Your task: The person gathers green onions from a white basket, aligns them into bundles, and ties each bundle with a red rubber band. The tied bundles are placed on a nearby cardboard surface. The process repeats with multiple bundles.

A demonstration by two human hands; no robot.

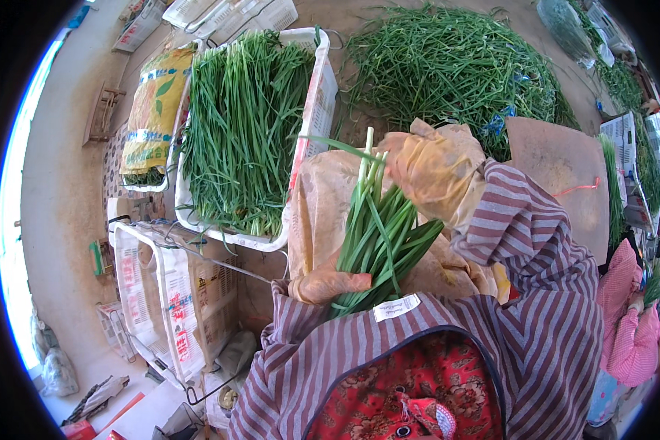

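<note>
My left hand (330, 280) grips a bunch of long green leafy stalks (382, 231), its thumb lying across the leaves near my chest. The pale stem ends point up and away from me. My right hand (404, 165), partly under a yellowish stained sleeve cover, is at the stem ends; its fingers are blurred. A single leaf (335, 146) sticks out to the left beside it, and whether the fingers pinch it is unclear. Beneath both hands a stained beige cloth (324, 192) covers my lap.
A white plastic crate (311, 121) full of similar stalks stands at the left, beside a yellow printed sack (157, 104). An empty-looking crate (168, 297) sits nearer. A large loose heap of greens (451, 66) lies ahead. At right are a brown board (561, 176) and another person's pink sleeve (630, 341).
</note>
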